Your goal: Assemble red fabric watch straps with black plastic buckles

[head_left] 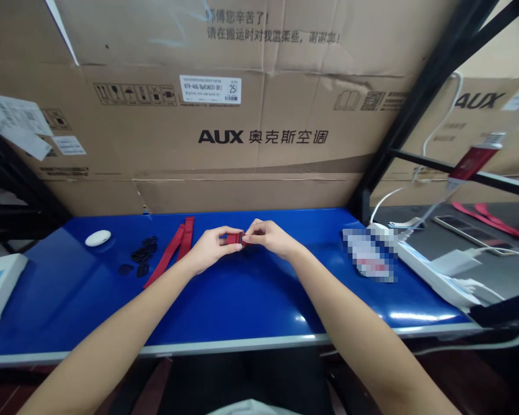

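Over the table's [242, 308] middle, the left hand [211, 249] pinches the red strap [232, 238]; the right hand's [270, 237] fingers pinch it beside the dark clip [241, 237]. Strap probably light, limp; clip stiffer: best held flat, close to the clip.

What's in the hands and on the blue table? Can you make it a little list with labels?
Left hand: pinches a red strap
Right hand: at the dark piece on that strap; exact grip unclear
Left of hands: other red straps, small black pieces, white oval thing
Table right side: white power strip, pixelated item
Behind: big cardboard box reading AUX
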A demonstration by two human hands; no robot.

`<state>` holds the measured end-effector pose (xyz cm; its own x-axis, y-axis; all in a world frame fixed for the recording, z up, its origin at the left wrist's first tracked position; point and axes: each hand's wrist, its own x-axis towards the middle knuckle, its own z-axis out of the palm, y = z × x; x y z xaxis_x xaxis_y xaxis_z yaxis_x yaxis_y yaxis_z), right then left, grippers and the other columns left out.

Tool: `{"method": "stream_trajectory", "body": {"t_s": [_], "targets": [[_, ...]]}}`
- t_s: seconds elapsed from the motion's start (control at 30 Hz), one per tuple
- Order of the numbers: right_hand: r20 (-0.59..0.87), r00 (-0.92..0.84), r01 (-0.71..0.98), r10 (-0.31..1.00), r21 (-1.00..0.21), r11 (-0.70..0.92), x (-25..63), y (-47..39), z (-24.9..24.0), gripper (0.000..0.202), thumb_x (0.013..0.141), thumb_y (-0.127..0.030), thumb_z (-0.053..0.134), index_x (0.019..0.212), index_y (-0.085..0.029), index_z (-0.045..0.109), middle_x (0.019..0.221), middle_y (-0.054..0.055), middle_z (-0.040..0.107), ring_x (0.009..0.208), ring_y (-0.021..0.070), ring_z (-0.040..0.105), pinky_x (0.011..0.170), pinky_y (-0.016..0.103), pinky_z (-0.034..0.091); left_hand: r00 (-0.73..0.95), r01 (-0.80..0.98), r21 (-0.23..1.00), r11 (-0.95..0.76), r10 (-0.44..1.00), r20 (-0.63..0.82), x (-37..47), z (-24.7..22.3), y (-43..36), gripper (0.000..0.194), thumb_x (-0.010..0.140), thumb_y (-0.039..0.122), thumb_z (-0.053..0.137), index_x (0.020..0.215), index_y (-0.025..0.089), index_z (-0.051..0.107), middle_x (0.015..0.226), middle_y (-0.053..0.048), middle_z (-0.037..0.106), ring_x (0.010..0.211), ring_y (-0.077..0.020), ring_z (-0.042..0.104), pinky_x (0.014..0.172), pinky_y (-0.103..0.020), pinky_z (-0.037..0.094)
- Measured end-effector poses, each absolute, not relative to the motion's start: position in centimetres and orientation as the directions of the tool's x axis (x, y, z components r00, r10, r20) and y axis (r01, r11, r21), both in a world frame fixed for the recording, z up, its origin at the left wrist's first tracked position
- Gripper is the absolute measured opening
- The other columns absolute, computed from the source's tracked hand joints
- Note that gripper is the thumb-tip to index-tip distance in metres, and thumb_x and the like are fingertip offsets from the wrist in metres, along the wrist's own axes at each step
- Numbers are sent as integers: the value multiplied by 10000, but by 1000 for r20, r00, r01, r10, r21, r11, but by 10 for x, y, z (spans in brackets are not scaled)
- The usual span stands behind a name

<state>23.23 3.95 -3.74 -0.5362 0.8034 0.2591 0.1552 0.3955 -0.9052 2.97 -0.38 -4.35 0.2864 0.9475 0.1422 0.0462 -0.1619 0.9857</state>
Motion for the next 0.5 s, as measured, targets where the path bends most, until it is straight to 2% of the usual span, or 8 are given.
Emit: {"method": "stream_trajectory", "body": {"t_s": [0.17,0.33,0.43,0.5], "targets": [[243,-534,57,810,-945,321,228,41,-44,110,709,-292,709,711,-182,720,834,11,599,812,147,552,849,316,379,272,75,973,-219,943,192,28,-45,-2,499,649,289,829,1088,146,640,1069,-103,716,976,-250,686,946,-454,504],[154,-513,6,844,-983,183,221,40,-52,123,672,-276,729,655,-173,663,742,3,631,748,148,564,787,306,406,300,140,957,-255,932,204,29,-42,-4,445,666,284,809,1067,155,667,1044,-91,716,969,-246,681,916,-421,523],[158,-473,-19,867,-985,169,221,41,-52,170,668,-296,747,763,-189,655,766,0,655,755,154,580,768,306,432,259,188,923,-337,923,285,29,-39,-5,398,667,299,809,1025,165,699,1079,-87,694,973,-241,675,894,-395,537],[245,-444,-34,862,-966,257,222,40,-47,284,668,-294,758,922,-210,665,930,17,684,881,175,609,823,321,450,199,177,918,-355,926,320,30,-39,-4,408,671,319,808,1031,163,698,1063,-90,696,932,-237,686,860,-395,553]]}}
